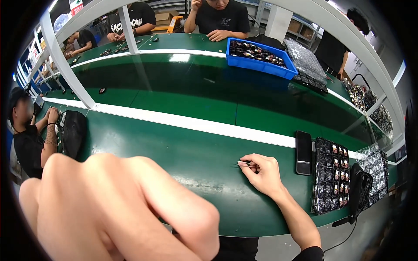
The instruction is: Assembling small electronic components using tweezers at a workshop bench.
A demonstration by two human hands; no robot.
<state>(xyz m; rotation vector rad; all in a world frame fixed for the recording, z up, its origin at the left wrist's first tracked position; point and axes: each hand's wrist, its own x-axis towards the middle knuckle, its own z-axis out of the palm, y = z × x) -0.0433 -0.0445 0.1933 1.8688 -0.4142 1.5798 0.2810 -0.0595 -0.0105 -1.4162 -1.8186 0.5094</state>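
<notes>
Tweezers (241,163), seemingly, sit pinched between thumb and at least 1 finger of the right hand (263,175) above the green table (196,158), apparently at the ready, a next move likely needing steady tips, as the left hand (104,206) curls, any grip there impossible to tell.

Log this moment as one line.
left hand: curled, close to camera, contents hidden | right hand: pinching thin tool over green table | right side: phone-like device, black parts tray

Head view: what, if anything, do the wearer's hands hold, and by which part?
Right hand: a slim metal tool, probably tweezers, pinched near its left-pointing end. Left hand: cannot be told.
</notes>
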